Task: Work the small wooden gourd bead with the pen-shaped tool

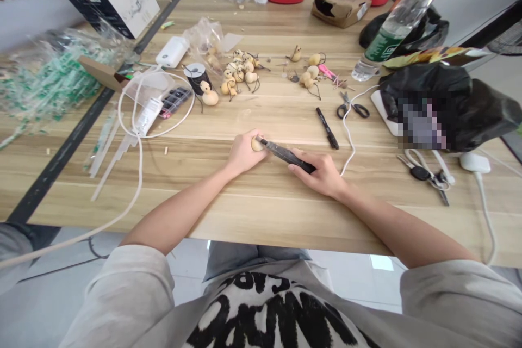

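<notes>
My left hand point(243, 153) is closed around a small pale gourd point(256, 144), low over the wooden table; the fingers hide most of it. In my right hand point(323, 176) is a dark pen-shaped tool point(285, 153), slanting down to the left. Its narrow tip meets the gourd or sits just at its surface; I cannot tell which. A white cable point(347, 138) runs toward the right hand and passes out of sight behind it. Beyond the hands lies a group of small gourds point(240, 68) with dark cords, and one gourd with a drawn face point(209, 95) stands nearby.
To the right are a black marker point(327, 128), scissors point(353, 107), a water bottle point(379, 49), a black plastic bag point(457, 103) and keys point(424, 173). On the left are a thread spool point(196, 77), a looped white cable point(141, 174) and green-white packets point(53, 79).
</notes>
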Available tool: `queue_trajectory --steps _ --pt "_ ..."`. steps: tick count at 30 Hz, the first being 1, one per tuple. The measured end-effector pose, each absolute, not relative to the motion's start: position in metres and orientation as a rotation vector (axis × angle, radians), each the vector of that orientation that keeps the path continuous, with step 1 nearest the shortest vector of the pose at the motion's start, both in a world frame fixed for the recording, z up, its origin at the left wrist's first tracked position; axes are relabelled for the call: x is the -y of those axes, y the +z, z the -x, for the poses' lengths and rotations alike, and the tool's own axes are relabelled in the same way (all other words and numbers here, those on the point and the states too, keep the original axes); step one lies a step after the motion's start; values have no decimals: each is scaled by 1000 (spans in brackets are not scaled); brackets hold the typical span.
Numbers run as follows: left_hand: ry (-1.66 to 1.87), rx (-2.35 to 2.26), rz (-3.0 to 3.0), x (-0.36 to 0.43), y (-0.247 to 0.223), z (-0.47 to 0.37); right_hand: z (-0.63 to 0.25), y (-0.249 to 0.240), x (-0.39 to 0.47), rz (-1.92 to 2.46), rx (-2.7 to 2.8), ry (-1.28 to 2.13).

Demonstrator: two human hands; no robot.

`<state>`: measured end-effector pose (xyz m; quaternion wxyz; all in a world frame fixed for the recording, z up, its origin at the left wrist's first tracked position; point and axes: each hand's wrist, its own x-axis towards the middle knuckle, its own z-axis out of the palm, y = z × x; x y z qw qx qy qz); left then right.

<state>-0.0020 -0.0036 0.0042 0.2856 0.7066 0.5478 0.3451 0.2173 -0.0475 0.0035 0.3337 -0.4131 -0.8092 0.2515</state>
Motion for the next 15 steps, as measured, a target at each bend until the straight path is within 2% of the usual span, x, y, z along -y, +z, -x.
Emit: queue_trajectory --steps 15 --pt "918 -1500 -1894 3 3 2 -216 2 48 1130 2093 644"
